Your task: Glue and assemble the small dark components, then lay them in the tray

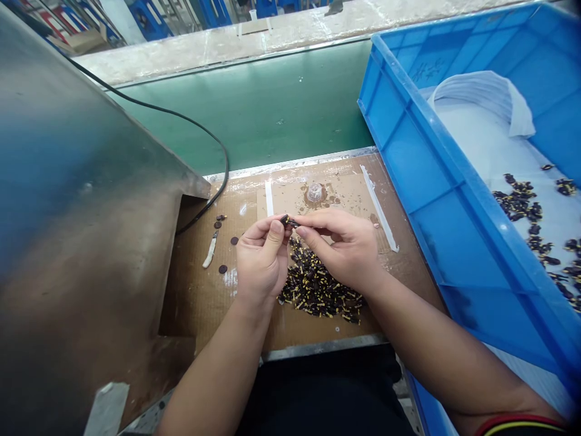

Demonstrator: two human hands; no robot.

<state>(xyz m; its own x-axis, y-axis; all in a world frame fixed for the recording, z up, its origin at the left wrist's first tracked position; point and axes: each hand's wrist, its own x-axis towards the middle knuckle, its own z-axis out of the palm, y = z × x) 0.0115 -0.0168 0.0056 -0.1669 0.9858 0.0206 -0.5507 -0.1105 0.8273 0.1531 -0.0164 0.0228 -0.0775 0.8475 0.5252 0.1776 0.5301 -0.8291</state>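
Note:
My left hand (265, 257) and my right hand (342, 245) meet above the bench, both closed in a pinch on one small black-and-yellow piece (289, 221). The left thumb and forefinger hold its dark end, while the right fingertips grip the other end. Its exact kind is too small to make out. Just below the hands lies a heap of similar black-and-yellow pieces (320, 290), partly hidden by the right hand.
At right stands a blue plastic crate (408, 169) with more black-and-yellow pieces (520, 203) on a white liner. A metal housing (91, 200) with a black cable (200, 124) fills the left. Dark discs (223, 269) and a white-wrapped blade (210, 251) lie on the cardboard.

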